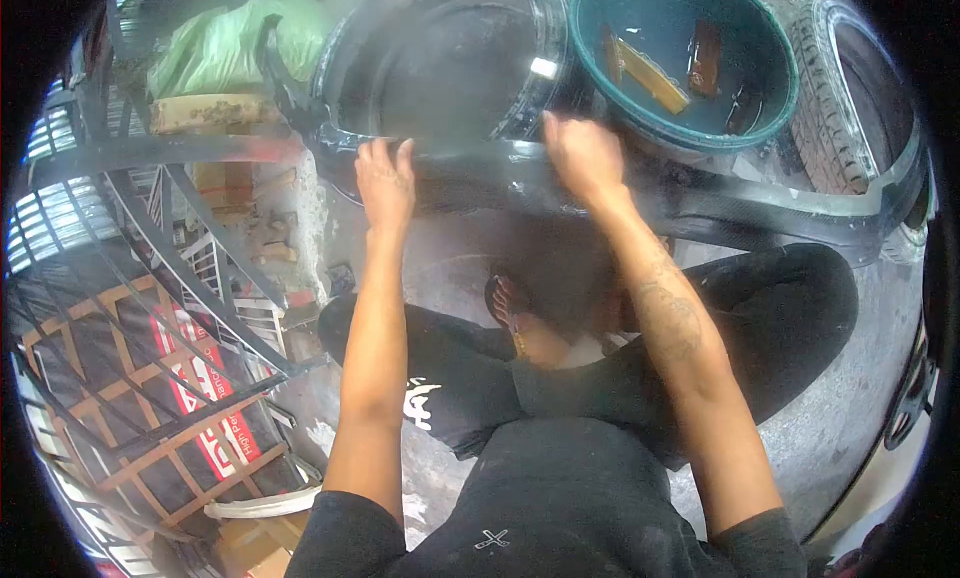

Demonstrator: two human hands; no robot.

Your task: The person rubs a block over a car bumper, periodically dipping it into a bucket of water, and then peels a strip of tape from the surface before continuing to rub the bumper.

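Note:
A long, dark, glossy car bumper lip (470, 168) with a woven-looking surface lies across in front of me, above my crossed legs. My left hand (385, 183) is closed over its upper edge on the left, thumb a little apart from the fingers. Further right, my right hand (587, 160) is curled in a fist at the same edge, its thumb pointing up. The undersides of both hands are hidden, so I cannot see how far the fingers reach around. Just beyond the right hand stands a teal basin (685, 138) of water with several brownish flat pieces (705, 58) in it.
A tyre (335, 48) lies flat behind the lip, and another tyre (815, 103) leans at the right. On the left are a black metal rack (170, 248), a wooden block (215, 111) and a green plastic bag (240, 48). Grey concrete floor (800, 458) lies beneath me.

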